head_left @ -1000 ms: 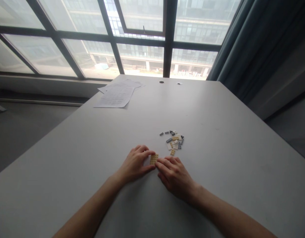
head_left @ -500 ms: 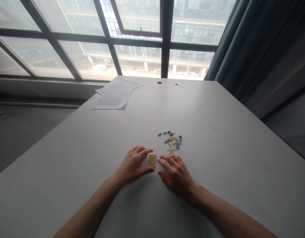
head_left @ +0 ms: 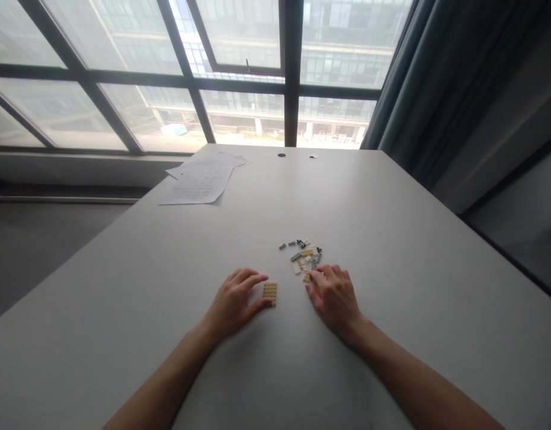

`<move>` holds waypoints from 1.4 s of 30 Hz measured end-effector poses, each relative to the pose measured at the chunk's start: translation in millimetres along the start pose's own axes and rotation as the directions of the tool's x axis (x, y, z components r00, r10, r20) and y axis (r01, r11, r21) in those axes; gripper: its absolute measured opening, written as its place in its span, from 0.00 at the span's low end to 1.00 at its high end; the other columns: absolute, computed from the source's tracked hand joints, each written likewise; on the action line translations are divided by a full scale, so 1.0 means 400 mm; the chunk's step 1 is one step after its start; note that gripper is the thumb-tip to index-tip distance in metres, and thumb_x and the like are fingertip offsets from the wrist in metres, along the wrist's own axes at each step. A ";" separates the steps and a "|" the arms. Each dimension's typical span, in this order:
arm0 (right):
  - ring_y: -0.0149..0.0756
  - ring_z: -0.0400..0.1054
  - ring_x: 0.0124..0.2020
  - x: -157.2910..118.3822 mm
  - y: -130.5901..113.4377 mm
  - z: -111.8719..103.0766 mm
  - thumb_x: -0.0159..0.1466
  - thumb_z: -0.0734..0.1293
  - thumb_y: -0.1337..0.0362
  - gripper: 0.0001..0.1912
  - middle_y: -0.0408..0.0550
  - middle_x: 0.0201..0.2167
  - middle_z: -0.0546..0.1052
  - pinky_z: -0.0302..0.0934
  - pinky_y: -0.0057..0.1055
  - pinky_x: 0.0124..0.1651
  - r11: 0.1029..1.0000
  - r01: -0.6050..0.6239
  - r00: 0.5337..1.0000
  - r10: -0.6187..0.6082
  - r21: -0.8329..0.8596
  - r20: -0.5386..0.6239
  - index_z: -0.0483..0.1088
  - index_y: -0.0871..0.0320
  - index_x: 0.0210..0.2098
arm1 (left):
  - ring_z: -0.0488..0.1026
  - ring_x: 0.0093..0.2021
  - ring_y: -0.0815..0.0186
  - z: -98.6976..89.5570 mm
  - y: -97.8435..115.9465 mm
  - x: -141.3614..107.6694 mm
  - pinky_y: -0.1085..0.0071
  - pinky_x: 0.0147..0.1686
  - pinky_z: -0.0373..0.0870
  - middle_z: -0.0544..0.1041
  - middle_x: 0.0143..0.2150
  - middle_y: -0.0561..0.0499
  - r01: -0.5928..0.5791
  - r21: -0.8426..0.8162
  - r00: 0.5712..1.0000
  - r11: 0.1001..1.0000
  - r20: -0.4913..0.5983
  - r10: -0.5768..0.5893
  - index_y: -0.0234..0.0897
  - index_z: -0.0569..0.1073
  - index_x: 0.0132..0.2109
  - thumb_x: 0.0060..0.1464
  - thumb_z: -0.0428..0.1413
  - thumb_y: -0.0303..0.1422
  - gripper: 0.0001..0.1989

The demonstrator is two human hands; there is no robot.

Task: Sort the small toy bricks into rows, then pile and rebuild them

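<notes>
A tan studded plate (head_left: 270, 291) lies flat on the white table. My left hand (head_left: 233, 303) curves round its left side, thumb at the lower edge and index finger just above the top edge, without a closed grip. Off to the right, my right hand (head_left: 336, 297) has its index fingertip at a small tan piece (head_left: 306, 277) on the near side of the loose building bricks (head_left: 308, 253). The thumb of that hand is apart from the index finger, and its other fingers partly cover the pile's right edge.
Printed paper sheets (head_left: 199, 181) lie at the table's far left. Two round cable holes (head_left: 281, 155) sit near the far edge of the table (head_left: 338, 197). Beyond are windows, with a dark curtain (head_left: 419, 89) on the right.
My right hand has moved right and slightly up, away from the tan plate to the brick pile. The left hand stays by the plate. The whole view has shifted a little.
</notes>
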State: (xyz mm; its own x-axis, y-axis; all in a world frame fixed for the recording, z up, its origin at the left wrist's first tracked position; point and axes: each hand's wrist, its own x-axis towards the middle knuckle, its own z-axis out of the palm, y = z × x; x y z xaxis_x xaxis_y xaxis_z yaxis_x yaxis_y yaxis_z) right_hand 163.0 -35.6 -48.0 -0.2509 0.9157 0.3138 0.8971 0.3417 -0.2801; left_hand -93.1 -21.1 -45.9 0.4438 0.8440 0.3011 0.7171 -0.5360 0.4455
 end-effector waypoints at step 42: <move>0.42 0.65 0.46 0.201 0.007 -0.002 0.60 0.66 0.67 0.11 0.49 0.43 0.73 0.57 0.35 0.48 0.998 0.061 0.970 -0.055 -0.022 0.236 0.73 0.55 0.43 | 0.69 0.43 0.60 0.002 0.004 -0.008 0.60 0.46 0.66 0.74 0.43 0.45 -0.071 0.042 0.997 0.997 -0.030 0.073 0.39 0.74 0.45 0.56 0.56 0.41 0.14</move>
State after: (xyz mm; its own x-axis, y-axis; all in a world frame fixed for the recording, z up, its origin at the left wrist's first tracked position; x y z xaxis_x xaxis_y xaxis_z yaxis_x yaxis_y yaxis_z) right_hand 145.8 38.8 -23.0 -0.3783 0.9197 0.1052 0.8877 0.3926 -0.2405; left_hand -93.1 -24.6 -47.0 0.4782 0.8020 0.3579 0.7057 -0.5935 0.3870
